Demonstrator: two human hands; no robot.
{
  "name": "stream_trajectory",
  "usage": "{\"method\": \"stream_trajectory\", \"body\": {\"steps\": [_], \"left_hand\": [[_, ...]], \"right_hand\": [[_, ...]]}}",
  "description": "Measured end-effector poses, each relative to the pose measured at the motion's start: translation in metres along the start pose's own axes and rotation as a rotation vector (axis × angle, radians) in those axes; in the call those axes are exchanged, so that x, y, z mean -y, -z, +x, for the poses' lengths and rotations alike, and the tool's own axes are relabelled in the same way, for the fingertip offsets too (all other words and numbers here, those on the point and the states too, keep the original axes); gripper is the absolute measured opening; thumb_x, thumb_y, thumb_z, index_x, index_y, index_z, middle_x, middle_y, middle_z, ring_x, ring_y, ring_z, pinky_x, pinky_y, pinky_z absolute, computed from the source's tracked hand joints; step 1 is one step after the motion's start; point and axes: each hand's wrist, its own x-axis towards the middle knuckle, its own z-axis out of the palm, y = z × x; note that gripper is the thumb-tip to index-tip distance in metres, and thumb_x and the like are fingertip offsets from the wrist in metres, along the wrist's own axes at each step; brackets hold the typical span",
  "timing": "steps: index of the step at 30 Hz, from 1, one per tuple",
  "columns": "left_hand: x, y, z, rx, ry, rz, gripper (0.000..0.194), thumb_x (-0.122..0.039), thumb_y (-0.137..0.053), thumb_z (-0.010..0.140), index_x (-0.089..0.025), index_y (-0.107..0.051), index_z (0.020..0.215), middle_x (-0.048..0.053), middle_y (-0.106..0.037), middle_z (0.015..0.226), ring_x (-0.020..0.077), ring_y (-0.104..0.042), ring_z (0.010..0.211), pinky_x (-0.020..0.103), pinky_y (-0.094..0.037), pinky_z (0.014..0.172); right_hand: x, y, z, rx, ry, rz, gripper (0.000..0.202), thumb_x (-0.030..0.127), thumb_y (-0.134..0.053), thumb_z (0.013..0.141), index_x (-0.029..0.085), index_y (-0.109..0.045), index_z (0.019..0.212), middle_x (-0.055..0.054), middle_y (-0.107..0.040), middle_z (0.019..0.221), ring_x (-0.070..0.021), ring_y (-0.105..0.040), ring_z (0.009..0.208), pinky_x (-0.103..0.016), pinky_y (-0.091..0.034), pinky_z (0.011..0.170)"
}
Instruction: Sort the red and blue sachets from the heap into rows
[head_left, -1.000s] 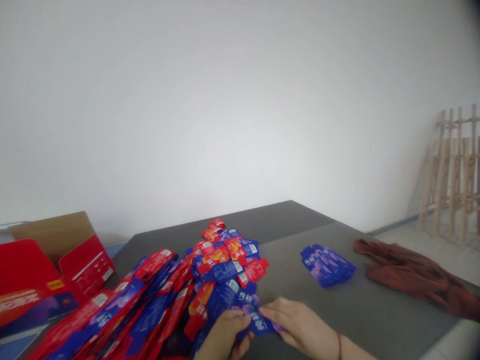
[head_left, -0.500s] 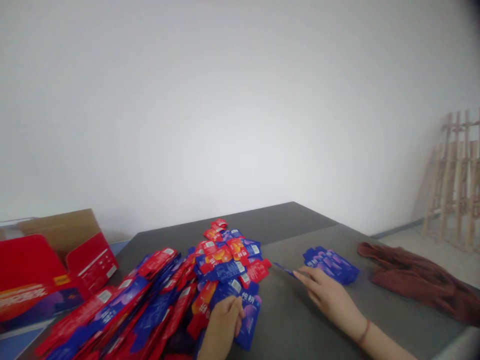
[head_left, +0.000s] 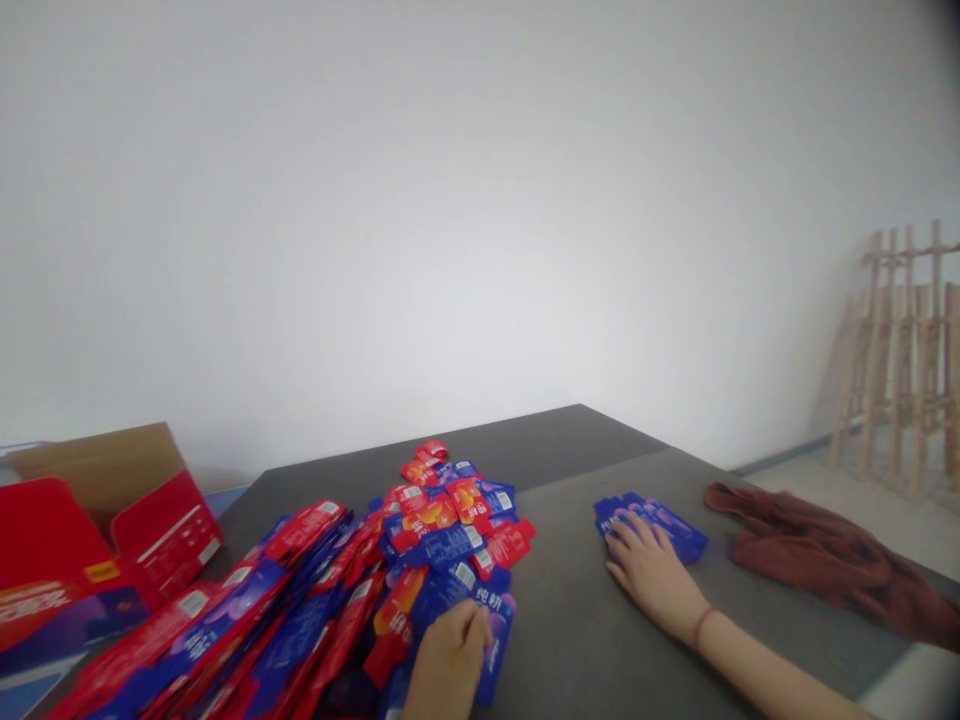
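With 12 o'clock set at the wall, I see the blue packet [head_left: 498,650] at the person's 6 o'clock, long axis 12 to 6 with a slight lean toward 1, lettered end at 12, its 9 o'clock edge grasped in the curled left hand [head_left: 448,655]. At its 2 o'clock, the fanned blue stack [head_left: 681,535] runs 10 to 4 on the gray table [head_left: 562,610], the right hand [head_left: 654,575] laid over it, fingers extended and spread. Outward, the red-and-blue pile [head_left: 300,610] spans 9 to 11, the open carton [head_left: 157,540] 9, the brown cloth [head_left: 817,560] 3.
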Motion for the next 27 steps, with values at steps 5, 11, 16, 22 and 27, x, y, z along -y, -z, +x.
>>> {"method": "stream_trajectory", "body": {"steps": [5,11,16,22,27], "left_hand": [[-0.009,0.005,-0.006,-0.008,-0.026,0.148,0.03,-0.038,-0.036,0.088,-0.024,-0.043,0.063,-0.004,-0.049,0.053,0.0145,-0.047,0.054,0.025,-0.029,0.055],[-0.008,0.003,-0.006,-0.103,-0.124,0.429,0.026,-0.033,-0.036,0.09,-0.023,-0.05,0.071,0.002,-0.062,0.076,0.0197,-0.057,0.079,0.029,-0.037,0.071],[-0.004,-0.003,-0.007,-0.095,-0.224,0.614,0.021,-0.026,-0.053,0.079,-0.019,-0.062,0.097,0.009,-0.063,0.108,0.0269,-0.053,0.106,0.037,-0.036,0.093],[-0.004,-0.015,-0.009,0.001,-0.111,0.692,0.053,-0.024,-0.057,0.073,-0.015,-0.055,0.125,0.012,-0.058,0.126,0.031,-0.046,0.118,0.042,-0.034,0.099],[-0.004,-0.021,-0.012,0.028,-0.115,0.725,0.063,-0.016,-0.05,0.072,-0.011,-0.047,0.135,0.013,-0.058,0.129,0.0298,-0.048,0.117,0.038,-0.036,0.1]], "right_hand": [[-0.011,-0.009,-0.004,0.043,-0.039,0.063,0.039,0.022,-0.036,0.09,0.024,-0.061,0.12,-0.01,-0.057,0.13,-0.03,-0.044,0.124,-0.056,-0.032,0.099],[-0.033,-0.005,-0.003,0.093,0.032,0.124,0.04,0.018,-0.037,0.088,0.025,-0.062,0.119,-0.008,-0.057,0.131,-0.0273,-0.045,0.124,-0.053,-0.033,0.101],[-0.04,0.004,-0.002,0.099,0.068,0.129,0.04,0.018,-0.041,0.086,0.023,-0.062,0.12,-0.008,-0.058,0.131,-0.0297,-0.044,0.125,-0.054,-0.029,0.104],[0.037,0.036,0.004,0.052,0.087,0.358,0.044,0.016,-0.047,0.081,0.02,-0.059,0.123,-0.012,-0.057,0.13,-0.0293,-0.046,0.124,-0.052,-0.03,0.105],[0.126,0.063,0.011,0.261,-0.098,0.876,0.044,0.021,-0.055,0.076,0.014,-0.058,0.119,-0.014,-0.065,0.114,-0.0252,-0.061,0.1,-0.038,-0.046,0.09]]}}
